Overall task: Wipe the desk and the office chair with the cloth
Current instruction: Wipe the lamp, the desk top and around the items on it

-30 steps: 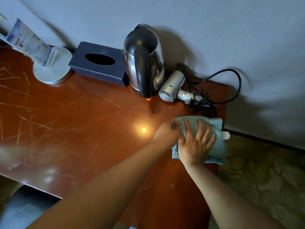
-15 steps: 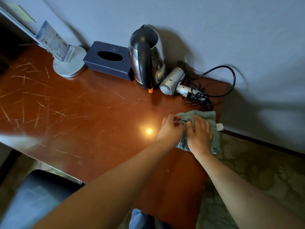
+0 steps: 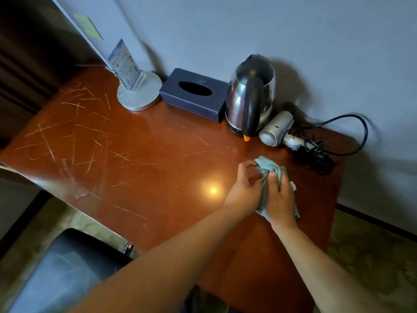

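**Cloth bunched between 2 hands at the right end of the desk**

Cloth point(image 3: 270, 171), grey-blue and crumpled, sits above the right part of the desk point(image 3: 140, 154), near its right edge. The right hand point(image 3: 281, 199) grips the cloth with curled fingers; most of the fabric runs under this palm, a bunched fold rises above the knuckles, and a lower corner hangs out below the wrist. A small white tag shows at the hand's right side. The left hand point(image 3: 244, 188) lies just beside the right hand, its fingers curled, with the fingertips pinching the top of the bunched fold. Whether the cloth touches the desk surface cannot be told, since the hands cover its underside.

The desk is a glossy red-brown top marked with many pale scratches on its left half and 1 bright light reflection just left of the left hand. Along the wall stand, from left to right, a round lamp base point(image 3: 140, 93) carrying a clear card holder, a dark tissue box point(image 3: 194, 93), and a steel kettle point(image 3: 250, 96) with a black handle. A hair dryer point(image 3: 276, 132) lies beside the kettle, its black cord point(image 3: 338, 136) coiled and looped at the far right corner, near the cloth but apart from it. An office chair point(image 3: 74, 256) with a dark seat stands at the lower left, beside the desk's near edge.
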`<state>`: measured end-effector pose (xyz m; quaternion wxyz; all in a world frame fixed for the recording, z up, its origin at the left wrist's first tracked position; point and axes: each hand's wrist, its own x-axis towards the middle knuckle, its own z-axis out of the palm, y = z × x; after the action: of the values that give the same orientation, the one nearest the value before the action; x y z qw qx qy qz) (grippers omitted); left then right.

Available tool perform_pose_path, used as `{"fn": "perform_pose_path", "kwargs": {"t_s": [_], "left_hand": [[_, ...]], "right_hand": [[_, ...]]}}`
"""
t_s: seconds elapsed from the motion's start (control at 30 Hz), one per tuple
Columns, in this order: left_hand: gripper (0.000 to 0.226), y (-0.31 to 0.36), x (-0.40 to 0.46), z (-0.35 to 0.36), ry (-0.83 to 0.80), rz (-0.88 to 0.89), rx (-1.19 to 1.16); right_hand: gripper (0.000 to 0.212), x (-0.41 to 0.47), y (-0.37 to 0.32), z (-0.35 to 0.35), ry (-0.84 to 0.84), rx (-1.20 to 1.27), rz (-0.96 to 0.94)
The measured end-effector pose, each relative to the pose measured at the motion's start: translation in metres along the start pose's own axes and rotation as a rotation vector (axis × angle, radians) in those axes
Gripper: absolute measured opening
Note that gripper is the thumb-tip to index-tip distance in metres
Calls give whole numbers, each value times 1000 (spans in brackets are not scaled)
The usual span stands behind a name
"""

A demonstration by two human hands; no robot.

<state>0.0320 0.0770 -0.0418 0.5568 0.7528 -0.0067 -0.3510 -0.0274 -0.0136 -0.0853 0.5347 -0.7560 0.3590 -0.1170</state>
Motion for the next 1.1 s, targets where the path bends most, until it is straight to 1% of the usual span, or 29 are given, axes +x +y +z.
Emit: {"fn": "perform_pose_path", "kwargs": {"t_s": [0.07,0.1,0.2,0.3,0.4,0.53,0.63,0.73,0.83,0.93,1.0,1.1], "left_hand": [[42,-1,3,-28,0,8,-8],[43,0,3,-42,3,17,-8],[45,1,9,-94,11,27,-55],[46,6,16,-147,-6,40,-123],[48,14,19,-197,2,71,-192],[52,28,22,-258,49,110,-281],[43,38,23,-294,82,132,-355],[35,48,22,-316,124,134,-373],[31,61,17,-324,160,111,-348],[25,80,7,-329,208,105,-320],[23,95,0,-331,241,86,-309],[26,112,-7,-337,250,25,-344]], "right_hand": [[25,-2,-20,27,27,69,-45],[25,-3,-30,38,33,96,-71],[30,-8,-56,84,-1,104,-103],[34,-12,-83,129,-24,124,-85],[29,-14,-123,169,-84,232,-59],[33,-13,-176,216,-157,364,10],[41,-9,-204,247,-173,406,14],[47,-7,-224,262,-223,480,57],[39,-3,-238,263,-268,588,98],[38,2,-253,259,-328,666,180],[40,3,-265,256,-361,710,257],[48,3,-284,248,-457,772,454]]}}
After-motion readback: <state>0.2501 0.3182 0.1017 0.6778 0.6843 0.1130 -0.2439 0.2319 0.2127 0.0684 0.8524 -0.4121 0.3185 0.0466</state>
